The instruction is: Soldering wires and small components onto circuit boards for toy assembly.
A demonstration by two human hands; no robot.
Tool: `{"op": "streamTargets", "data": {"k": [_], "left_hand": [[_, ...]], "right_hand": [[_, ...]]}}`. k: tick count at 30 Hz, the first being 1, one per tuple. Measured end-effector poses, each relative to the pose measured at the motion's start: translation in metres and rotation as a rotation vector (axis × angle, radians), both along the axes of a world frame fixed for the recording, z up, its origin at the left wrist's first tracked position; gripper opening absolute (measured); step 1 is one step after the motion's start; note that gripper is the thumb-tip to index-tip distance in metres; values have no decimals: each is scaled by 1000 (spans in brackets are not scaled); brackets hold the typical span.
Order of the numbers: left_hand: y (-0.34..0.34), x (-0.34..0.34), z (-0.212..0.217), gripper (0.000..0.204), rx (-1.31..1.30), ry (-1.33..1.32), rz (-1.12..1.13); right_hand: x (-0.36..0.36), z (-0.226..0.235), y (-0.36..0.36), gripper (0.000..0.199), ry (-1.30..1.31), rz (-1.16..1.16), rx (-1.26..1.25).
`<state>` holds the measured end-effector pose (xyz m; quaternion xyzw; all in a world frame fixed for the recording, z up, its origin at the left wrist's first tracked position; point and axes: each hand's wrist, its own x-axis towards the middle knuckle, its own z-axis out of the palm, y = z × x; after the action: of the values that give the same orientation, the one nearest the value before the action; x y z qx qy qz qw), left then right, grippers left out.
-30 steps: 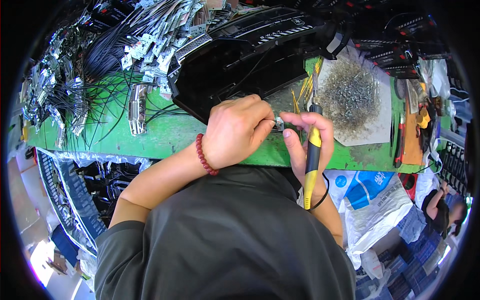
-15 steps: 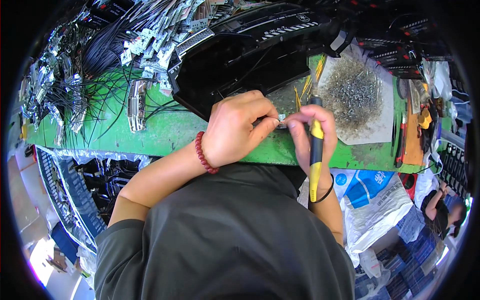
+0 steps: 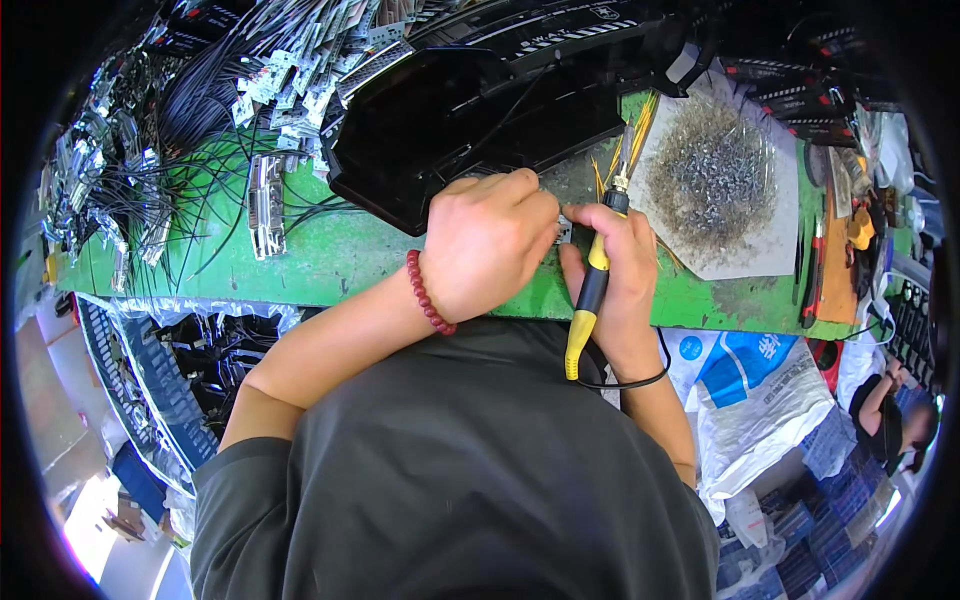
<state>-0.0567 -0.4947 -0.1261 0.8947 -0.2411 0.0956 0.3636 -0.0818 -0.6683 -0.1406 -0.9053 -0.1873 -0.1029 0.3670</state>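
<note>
A soldering iron point(image 3: 592, 285) with a yellow-and-black handle lies across my right hand point(image 3: 625, 255), its metal barrel pointing away from me and its cord running back past my wrist. My right thumb and forefinger reach toward a small pale metal part point(image 3: 565, 231) on the bench. Close beside it, my left hand point(image 3: 492, 235) is closed with its fingers curled down; what they hold, if anything, is hidden. Thin yellow wires point(image 3: 640, 135) lie just beyond my right hand. Behind my left hand sits a large black plastic shell point(image 3: 400, 140).
The green bench point(image 3: 330, 262) carries piled metal plates with black wires point(image 3: 290, 90) at the left. Small metallic bits point(image 3: 715, 170) cover a white sheet at the right. Red-handled pliers point(image 3: 815, 270) lie farther right. A white-and-blue sack point(image 3: 750, 410) is below; another person point(image 3: 885, 415) is at far right.
The soldering iron has tilted, its handle end swinging left and its barrel now showing beyond my hand. My left hand has turned knuckles-up, its fingertips more hidden. The black shell appears slightly farther left.
</note>
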Motion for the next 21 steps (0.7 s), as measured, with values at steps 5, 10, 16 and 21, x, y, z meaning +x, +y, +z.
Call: {"op": "streamTargets", "data": {"k": [5,10,16,21], "left_hand": [[-2,1,-8,10,70,7,25],[-3,3,-9,10,101,19,22],[-11,5,-9,11,123,-39,17],[-10,4,0,15,194,41,1]], "right_hand": [[-1,0,0,46,30,-15,41],[-4,-2,-13,37,21,-4,95],[-26,11,-63,60,151,-147,483],[-34,10,-120,51,11,-433,714]]}}
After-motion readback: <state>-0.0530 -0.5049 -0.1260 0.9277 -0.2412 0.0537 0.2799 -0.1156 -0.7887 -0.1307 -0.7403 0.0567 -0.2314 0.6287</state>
